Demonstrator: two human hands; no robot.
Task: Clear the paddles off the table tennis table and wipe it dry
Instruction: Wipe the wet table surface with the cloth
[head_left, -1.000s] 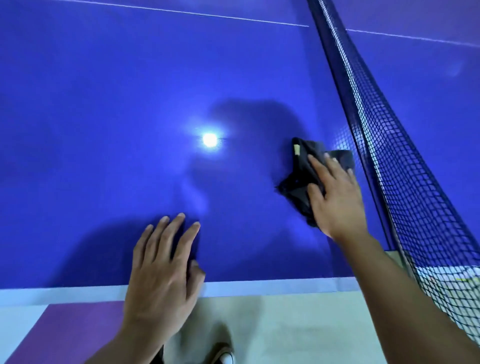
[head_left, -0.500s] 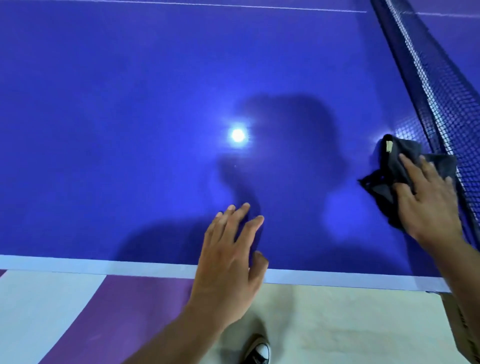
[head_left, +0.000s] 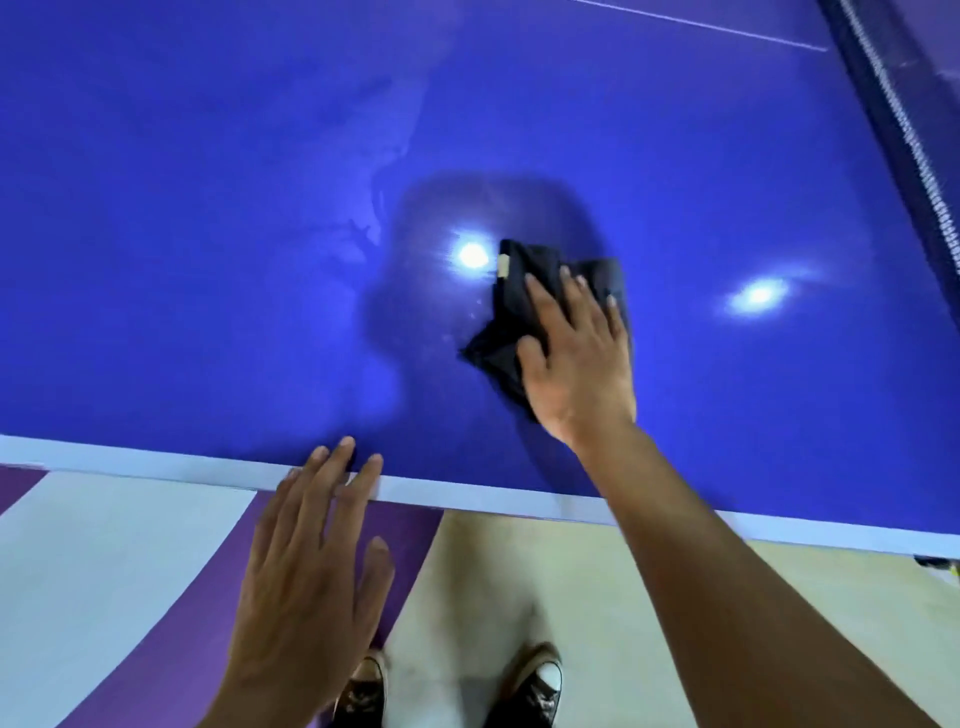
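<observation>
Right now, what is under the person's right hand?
A crumpled dark cloth lies under the right hand, pressed onto the blue table. Its edges stick out beyond the hand. The cloth's middle and the table surface beneath it are covered.

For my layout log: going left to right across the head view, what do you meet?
In order: left hand at the table edge → dark cloth pressed under the right hand → light reflection on the surface → net.
</observation>
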